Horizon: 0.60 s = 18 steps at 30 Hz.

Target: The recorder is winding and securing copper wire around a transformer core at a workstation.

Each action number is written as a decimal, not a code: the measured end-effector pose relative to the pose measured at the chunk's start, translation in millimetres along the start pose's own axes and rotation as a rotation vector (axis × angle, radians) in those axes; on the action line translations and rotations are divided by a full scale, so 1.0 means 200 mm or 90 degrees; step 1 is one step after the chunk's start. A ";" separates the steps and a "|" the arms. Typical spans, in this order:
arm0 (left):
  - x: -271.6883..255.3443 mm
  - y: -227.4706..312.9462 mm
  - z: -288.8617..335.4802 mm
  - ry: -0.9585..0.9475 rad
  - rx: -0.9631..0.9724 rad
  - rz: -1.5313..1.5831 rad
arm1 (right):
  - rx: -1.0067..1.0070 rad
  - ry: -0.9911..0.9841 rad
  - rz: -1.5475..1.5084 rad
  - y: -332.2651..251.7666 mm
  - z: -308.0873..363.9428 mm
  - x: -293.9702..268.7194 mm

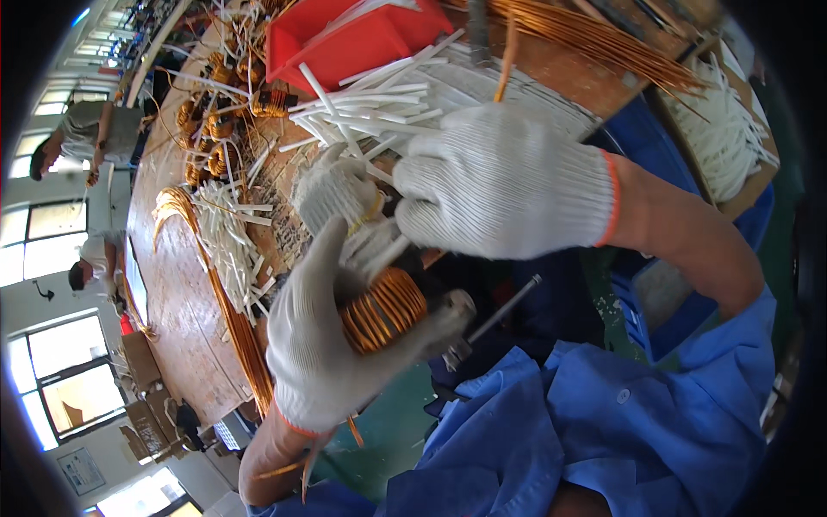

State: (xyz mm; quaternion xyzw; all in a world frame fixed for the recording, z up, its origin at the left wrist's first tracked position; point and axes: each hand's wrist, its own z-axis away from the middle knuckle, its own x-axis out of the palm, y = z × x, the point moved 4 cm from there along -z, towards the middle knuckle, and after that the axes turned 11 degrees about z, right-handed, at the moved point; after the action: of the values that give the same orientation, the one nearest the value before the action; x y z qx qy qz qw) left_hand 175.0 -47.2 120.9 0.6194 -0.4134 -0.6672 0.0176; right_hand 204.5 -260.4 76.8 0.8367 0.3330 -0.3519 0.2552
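My left hand (pixel 314 332), in a white knit glove, is wrapped round a copper-wound ring coil (pixel 385 312), thumb up and fingers under it. My right hand (pixel 504 185), gloved the same way, is closed in a fist above and to the right of the coil. A flat copper-coloured wire (pixel 510 56) rises from the top of that fist; the grip itself is hidden. Behind the coil, a bundle of whitish cloth (pixel 336 194) sits at the bench edge. Beside my left fingertips a thin metal rod (pixel 504 312) sticks out at a slant.
White tubes (pixel 370 112) lie heaped on the wooden bench (pixel 185 319) before a red bin (pixel 353 39). Finished coils (pixel 220 125) and copper wire bundles (pixel 237 336) are to the left. A box of white tubing (pixel 719 129) stands right. Two people (pixel 95 133) are farther off.
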 end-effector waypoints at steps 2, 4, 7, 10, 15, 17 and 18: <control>-0.01 -0.02 0.05 0.017 -0.011 0.005 | -0.012 -0.060 -0.089 0.04 -0.06 0.04; 0.01 -0.08 0.10 0.080 -0.015 0.091 | -0.042 -0.119 -0.173 0.06 -0.13 0.08; 0.07 -0.15 0.09 0.198 0.028 0.187 | -0.045 -0.215 -0.279 0.08 -0.16 0.14; 0.05 -0.16 0.01 0.164 0.125 0.047 | -0.024 -0.278 -0.340 0.08 -0.13 0.14; 0.00 -0.22 -0.07 0.003 0.266 0.065 | 0.054 -0.334 -0.387 0.05 -0.06 0.11; 0.03 -0.34 0.00 -0.011 0.294 0.077 | 0.143 -0.321 -0.368 -0.03 0.00 0.05; 0.03 -0.34 -0.02 -0.030 0.293 0.092 | 0.205 -0.306 -0.345 -0.07 0.05 0.00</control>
State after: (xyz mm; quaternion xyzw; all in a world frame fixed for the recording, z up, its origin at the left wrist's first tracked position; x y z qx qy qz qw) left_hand 210.4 -9.1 77.5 0.5601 -0.5980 -0.5668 -0.0862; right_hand 190.0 -257.7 68.3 0.6416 0.4130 -0.6402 0.0892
